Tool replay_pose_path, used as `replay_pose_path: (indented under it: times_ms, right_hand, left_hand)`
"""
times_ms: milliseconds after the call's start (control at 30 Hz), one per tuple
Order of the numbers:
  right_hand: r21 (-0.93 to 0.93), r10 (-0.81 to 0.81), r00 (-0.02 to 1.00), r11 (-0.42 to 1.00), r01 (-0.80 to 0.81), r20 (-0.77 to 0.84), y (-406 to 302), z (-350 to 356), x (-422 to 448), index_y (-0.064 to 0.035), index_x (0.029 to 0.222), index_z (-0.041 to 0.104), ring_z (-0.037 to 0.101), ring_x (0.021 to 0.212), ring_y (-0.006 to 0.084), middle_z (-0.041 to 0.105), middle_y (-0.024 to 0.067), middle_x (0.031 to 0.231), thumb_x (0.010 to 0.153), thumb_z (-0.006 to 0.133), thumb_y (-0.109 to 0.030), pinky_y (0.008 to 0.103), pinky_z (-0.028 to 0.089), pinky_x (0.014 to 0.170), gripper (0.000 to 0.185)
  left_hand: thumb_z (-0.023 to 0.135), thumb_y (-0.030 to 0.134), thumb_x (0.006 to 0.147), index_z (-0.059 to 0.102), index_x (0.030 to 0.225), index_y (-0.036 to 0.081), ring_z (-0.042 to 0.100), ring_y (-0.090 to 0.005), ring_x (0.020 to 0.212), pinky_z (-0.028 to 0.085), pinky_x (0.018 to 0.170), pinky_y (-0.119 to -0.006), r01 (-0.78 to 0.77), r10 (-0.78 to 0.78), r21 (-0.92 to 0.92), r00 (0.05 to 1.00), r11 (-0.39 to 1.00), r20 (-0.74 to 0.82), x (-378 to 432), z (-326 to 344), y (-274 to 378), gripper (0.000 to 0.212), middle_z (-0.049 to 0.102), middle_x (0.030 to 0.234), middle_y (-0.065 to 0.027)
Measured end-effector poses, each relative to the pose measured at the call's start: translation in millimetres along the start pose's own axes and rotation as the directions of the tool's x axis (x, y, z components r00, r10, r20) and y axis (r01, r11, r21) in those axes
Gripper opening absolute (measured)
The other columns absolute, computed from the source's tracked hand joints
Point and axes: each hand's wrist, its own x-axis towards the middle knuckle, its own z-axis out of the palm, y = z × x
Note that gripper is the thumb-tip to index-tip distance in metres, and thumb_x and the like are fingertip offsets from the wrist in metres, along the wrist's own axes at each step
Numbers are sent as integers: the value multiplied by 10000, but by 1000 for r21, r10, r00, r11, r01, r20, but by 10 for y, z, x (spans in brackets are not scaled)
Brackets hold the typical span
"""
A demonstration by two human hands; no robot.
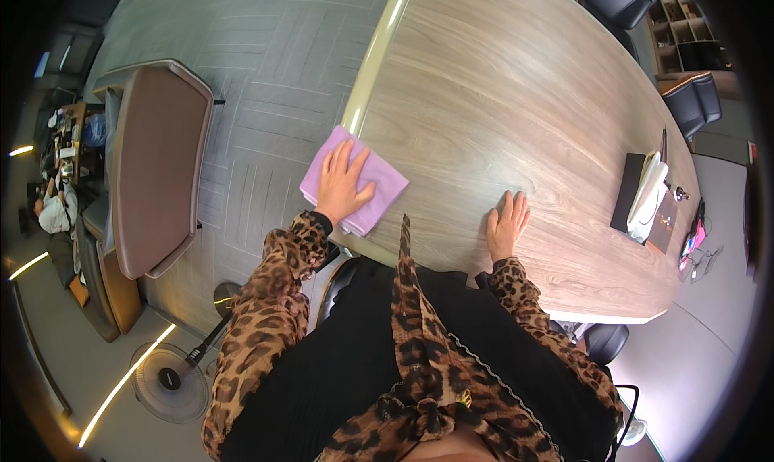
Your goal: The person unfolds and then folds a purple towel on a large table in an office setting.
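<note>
A folded purple cloth (387,187) lies over the left corner of the wood-grain table (484,111), part of it hanging past the glossy pale edge strip (372,69). My left hand (343,184) holds it down there, palm on the fabric and thumb spread out to the right. Further right, my right hand (508,223) rests flat on the bare tabletop with its fingers stretched forward and nothing in it.
A brown padded chair (158,172) stands on the grey patterned floor at left. A pedestal fan (169,377) is at lower left. A black box (627,191) and white tissue-like sheets (648,196) sit on the table's right side. Another person (59,211) is at far left.
</note>
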Motion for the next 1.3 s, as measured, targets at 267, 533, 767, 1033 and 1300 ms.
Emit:
replay_pose_path:
  times_ms: [267, 533, 767, 1033, 1300]
  right_hand:
    - [-51, 27, 999, 998, -29, -24, -71, 47, -3, -85, 1396, 392, 192, 1411, 361, 266, 197, 1500, 870, 494, -256, 526, 101, 1146, 562]
    - [-65, 30, 999, 997, -33, -37, -185, 66, -394, -74, 1393, 387, 200, 1407, 367, 267, 195, 1498, 864, 480, -259, 532, 107, 1144, 568]
    - [-47, 33, 997, 998, -36, -76, -317, 43, -566, -67, 1388, 393, 201, 1403, 384, 284, 206, 1487, 857, 480, -263, 554, 103, 1138, 573]
    - [18, -20, 995, 1000, 22, -97, -314, 160, -82, -63, 1354, 439, 234, 1389, 380, 311, 211, 1472, 858, 494, -272, 561, 122, 1132, 541]
    - [140, 10, 992, 990, 8, -126, -362, 263, 97, -67, 1316, 480, 264, 1373, 363, 342, 202, 1450, 862, 530, -280, 551, 144, 1125, 504]
  left_hand:
    - [652, 338, 755, 484, 1324, 87, 338, -369, 1312, 228, 1098, -493, -66, 67, 28, 997, 997, -47, 930, 114, -134, 644, 380, 1385, -232]
    - [628, 396, 776, 495, 1324, 113, 373, -359, 1286, 252, 1081, -472, -114, 127, 89, 980, 990, -155, 1471, 310, -304, 631, 413, 1363, -222]
    - [593, 410, 815, 461, 1358, 136, 354, -330, 1311, 235, 1093, -466, -58, 88, 169, 981, 984, -171, 1661, 305, -259, 622, 411, 1377, -207]
    - [515, 408, 854, 423, 1389, 91, 271, -329, 1380, 169, 1127, -500, -4, 35, 325, 995, 946, -90, 1554, 490, 154, 629, 339, 1452, -227]
    - [491, 415, 871, 415, 1392, 84, 215, -365, 1403, 130, 1132, -526, 147, -121, 191, 983, 970, -141, 904, 1033, 960, 622, 310, 1467, -248]
